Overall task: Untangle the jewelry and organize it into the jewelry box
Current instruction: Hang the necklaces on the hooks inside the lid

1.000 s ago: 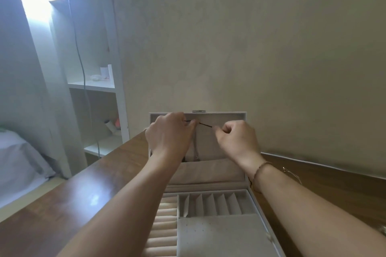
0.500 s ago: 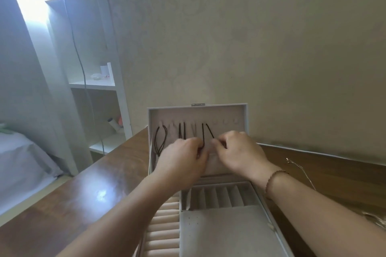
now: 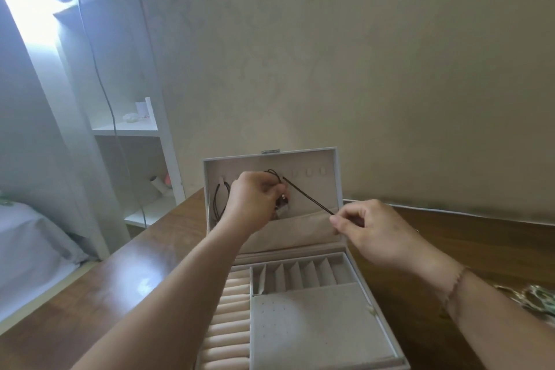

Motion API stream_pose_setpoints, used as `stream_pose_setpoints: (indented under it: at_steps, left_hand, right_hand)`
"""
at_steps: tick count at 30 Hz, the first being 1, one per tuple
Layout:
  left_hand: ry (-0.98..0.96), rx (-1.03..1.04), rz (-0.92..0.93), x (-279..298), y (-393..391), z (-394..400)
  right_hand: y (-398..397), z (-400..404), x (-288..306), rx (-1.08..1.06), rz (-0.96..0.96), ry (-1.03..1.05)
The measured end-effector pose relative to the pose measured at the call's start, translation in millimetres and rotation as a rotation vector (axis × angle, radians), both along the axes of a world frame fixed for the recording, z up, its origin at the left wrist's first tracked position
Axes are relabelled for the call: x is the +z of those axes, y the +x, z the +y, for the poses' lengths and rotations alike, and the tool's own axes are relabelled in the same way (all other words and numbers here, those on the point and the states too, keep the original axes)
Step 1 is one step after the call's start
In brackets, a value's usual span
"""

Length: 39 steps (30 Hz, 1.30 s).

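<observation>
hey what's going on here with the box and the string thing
A person is hanging a dark cord necklace inside the raised lid of an open jewelry box on a wooden table. The left hand holds the cord up by the lid's hooks, where a small pendant dangles. The right hand pinches the other end and pulls it taut to the right. Another dark cord already hangs at the lid's left. More jewelry waits on the table.

Plain beige wall [image 3: 375, 69], white shelving [image 3: 132, 129] left, glossy brown wooden table [image 3: 90, 294], bright window light.
</observation>
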<state>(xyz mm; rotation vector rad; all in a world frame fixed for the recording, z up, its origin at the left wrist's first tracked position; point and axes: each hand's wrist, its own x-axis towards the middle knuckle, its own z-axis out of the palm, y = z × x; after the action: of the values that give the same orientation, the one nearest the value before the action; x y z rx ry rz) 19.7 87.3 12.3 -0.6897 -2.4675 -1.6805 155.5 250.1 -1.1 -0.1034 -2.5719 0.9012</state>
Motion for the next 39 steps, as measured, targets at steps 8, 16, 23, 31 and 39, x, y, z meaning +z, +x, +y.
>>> stream_pose_setpoints:
  at_steps: [8,16,23,31,39]
  left_hand:
    - [-0.144,0.047,0.289,-21,13,6]
    - [-0.25,0.002,0.279,-23,13,12]
    - [-0.518,-0.07,0.414,-25,21,5]
    - [-0.304,0.056,0.384,-26,18,5]
    - [-0.275,0.118,0.405,-36,19,9]
  right_hand:
    - [21,-1,3,0.062,-0.057,0.055]
    - [40,-7,10,0.124,-0.091,0.084]
    - [50,-5,13,0.121,-0.082,0.072]
    - [49,-1,12,0.111,-0.063,0.046]
    - [55,-4,20,0.13,-0.071,0.019]
